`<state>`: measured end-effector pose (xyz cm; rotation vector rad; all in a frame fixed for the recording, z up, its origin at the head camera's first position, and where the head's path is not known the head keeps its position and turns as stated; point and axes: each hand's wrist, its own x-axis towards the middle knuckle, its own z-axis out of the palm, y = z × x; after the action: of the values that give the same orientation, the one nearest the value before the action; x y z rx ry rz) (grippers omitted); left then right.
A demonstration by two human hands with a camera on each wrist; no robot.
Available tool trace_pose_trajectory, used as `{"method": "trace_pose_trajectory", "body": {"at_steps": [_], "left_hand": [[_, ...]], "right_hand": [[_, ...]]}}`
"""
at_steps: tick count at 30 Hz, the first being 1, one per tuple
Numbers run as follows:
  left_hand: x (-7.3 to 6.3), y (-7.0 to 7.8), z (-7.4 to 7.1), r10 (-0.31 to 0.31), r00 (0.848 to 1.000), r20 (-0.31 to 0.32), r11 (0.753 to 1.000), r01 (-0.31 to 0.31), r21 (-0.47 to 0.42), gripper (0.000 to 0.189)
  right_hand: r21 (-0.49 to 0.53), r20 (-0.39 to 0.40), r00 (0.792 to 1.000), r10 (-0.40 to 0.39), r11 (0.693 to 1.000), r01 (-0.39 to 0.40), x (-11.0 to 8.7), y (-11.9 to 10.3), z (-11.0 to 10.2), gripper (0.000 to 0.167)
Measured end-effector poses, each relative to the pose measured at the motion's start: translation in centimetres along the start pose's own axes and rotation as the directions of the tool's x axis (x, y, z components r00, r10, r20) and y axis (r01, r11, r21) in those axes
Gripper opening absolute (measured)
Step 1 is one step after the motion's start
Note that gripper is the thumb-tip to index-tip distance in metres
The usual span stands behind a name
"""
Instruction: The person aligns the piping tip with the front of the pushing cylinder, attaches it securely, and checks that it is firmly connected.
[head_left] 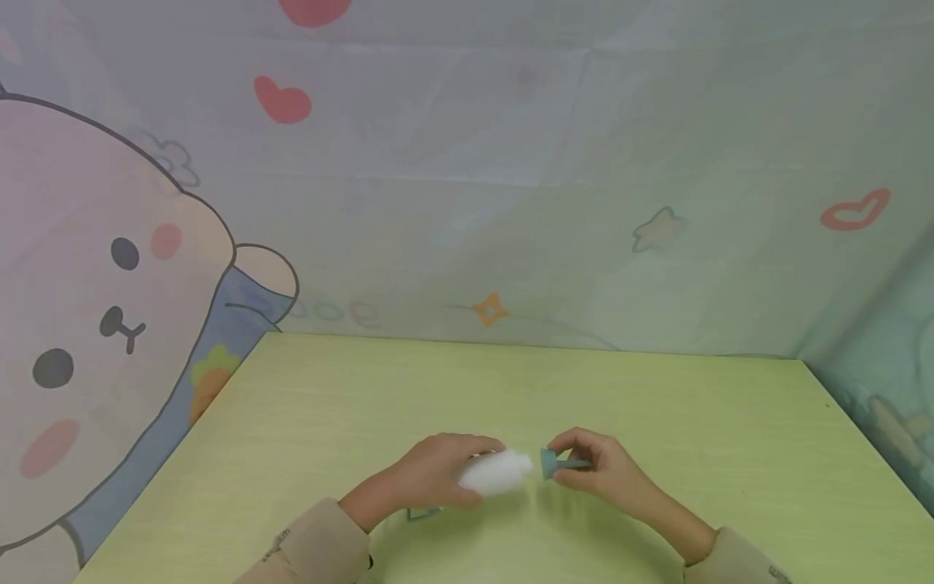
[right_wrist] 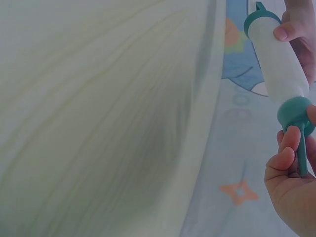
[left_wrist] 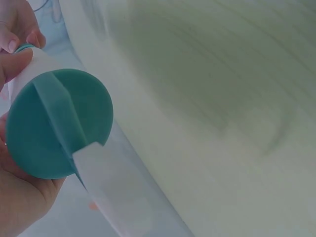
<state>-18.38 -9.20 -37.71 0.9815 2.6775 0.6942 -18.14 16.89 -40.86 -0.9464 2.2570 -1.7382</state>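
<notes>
A white bottle (head_left: 496, 473) lies tilted in the grip of my left hand (head_left: 436, 470), its narrow neck pointing right. Its teal round end (left_wrist: 94, 108) faces the left wrist view, with a raised teal bar across it. Fingers and thumb of my right hand (head_left: 598, 466) pinch a teal cap (head_left: 548, 464) with a thin stem pointing back into the palm. In the head view a small gap shows between neck and cap. The right wrist view has the cap (right_wrist: 294, 112) lined up with the bottle (right_wrist: 279, 61), overlapping its end.
Both hands are over the near part of a yellow-green table (head_left: 328, 397). A small teal loop (head_left: 423, 513) shows just below my left hand. Behind the table hangs a printed curtain (head_left: 438, 203) with hearts and a large bear, reaching the table's far edge.
</notes>
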Motion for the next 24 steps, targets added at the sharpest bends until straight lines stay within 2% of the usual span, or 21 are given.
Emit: {"method": "trace_pose_trajectory", "body": {"at_steps": [8, 17, 24], "left_hand": [[0.38, 0.50, 0.19, 0.036, 0.999, 0.025, 0.999, -0.036, -0.016, 0.051], [0.52, 0.64, 0.43, 0.059, 0.998, 0.033, 0.998, -0.060, 0.023, 0.052], [0.48, 0.66, 0.38, 0.071, 0.997, 0.040, 0.997, -0.072, 0.024, 0.052]], "right_hand": [[-0.027, 0.019, 1.000, 0.006, 1.000, -0.006, 0.14, -0.38, 0.37, 0.023], [-0.079, 0.032, 0.999, 0.036, 0.996, -0.034, 0.21, -0.55, 0.70, 0.025], [-0.148, 0.025, 0.999, -0.027, 0.988, 0.031, 0.16, -0.33, 0.68, 0.023]]}}
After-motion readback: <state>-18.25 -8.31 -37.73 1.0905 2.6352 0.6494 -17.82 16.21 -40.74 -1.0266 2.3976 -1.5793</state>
